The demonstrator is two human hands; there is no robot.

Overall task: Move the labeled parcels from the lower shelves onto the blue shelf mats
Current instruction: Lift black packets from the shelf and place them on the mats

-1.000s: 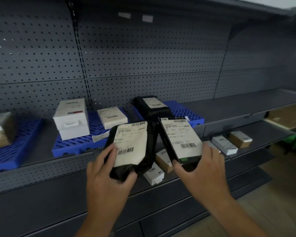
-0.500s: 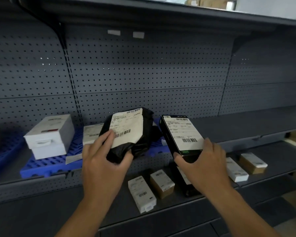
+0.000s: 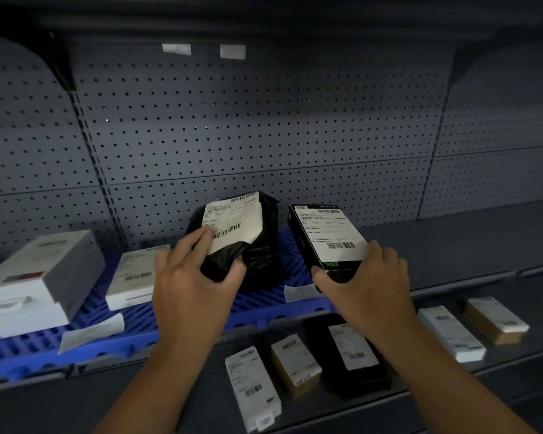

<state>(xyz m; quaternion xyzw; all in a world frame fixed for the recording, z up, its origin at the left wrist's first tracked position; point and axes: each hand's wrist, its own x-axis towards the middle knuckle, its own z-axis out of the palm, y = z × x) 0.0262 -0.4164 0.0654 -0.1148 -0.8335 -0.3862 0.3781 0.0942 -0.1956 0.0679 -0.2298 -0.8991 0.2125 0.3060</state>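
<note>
— Left hand, status?
— Left hand [image 3: 188, 277] is raised ahead of the body, its back toward the camera. The fingers [image 3: 198, 242] are curled over the left face of a black bag parcel [image 3: 257, 255], with the thumb hooked under its lower corner. The left forearm [image 3: 157, 386] is bare and rises from the bottom edge.
— Right hand?
— Right hand [image 3: 367, 283] is at about the same height, apart from the left. Its fingers wrap the right side of a black box parcel [image 3: 326, 233], with the thumb on its lower left corner. The right forearm [image 3: 445, 380] is bare and enters from the lower right.
</note>
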